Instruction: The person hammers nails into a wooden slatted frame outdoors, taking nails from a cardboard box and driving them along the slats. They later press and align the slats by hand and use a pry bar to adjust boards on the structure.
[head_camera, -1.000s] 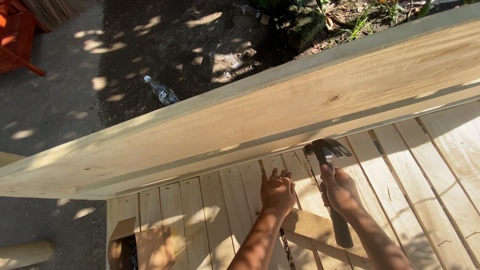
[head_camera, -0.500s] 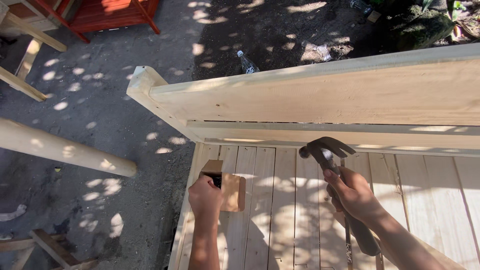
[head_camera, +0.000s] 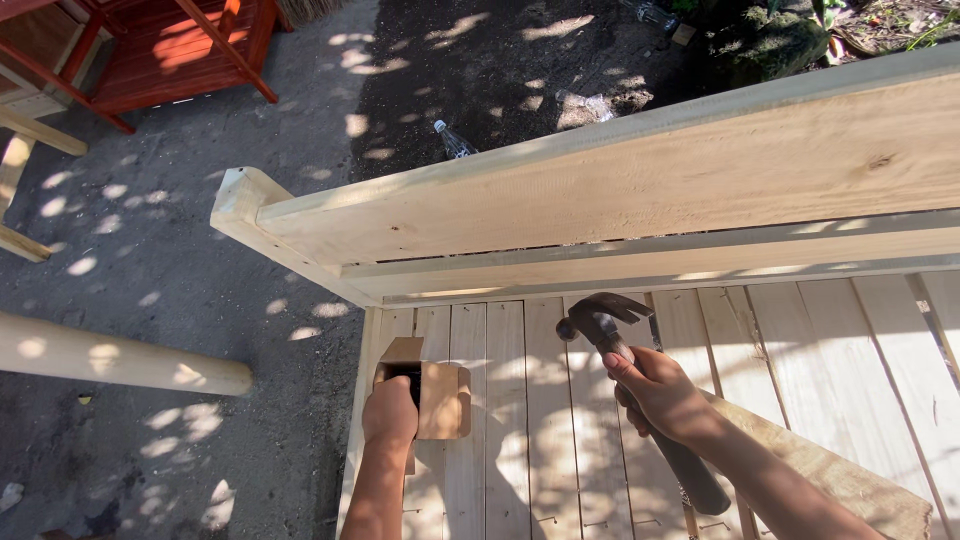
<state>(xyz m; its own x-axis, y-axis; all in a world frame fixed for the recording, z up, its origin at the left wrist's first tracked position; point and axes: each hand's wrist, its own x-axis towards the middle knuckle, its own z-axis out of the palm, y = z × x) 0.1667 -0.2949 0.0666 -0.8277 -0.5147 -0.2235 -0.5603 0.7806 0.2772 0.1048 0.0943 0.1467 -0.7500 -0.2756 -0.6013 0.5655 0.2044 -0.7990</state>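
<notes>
Pale, unfinished wooden slats (head_camera: 505, 400) run lengthwise beneath both hands, below a thick plank rail (head_camera: 620, 190). At seven o'clock, the left hand (head_camera: 390, 412) reaches into a small open cardboard box (head_camera: 440, 400) resting on the slats; whether its fingers are pinching anything cannot be told. At five o'clock, the right hand (head_camera: 655, 392) is wrapped around the dark handle of a steel claw hammer (head_camera: 600, 318), head raised toward the rail.

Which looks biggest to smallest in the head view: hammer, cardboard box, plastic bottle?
1. hammer, held in the right hand.
2. cardboard box, which the left hand reaches into.
3. plastic bottle, though it lies farther off on the ground, so its size is unsure.
</notes>
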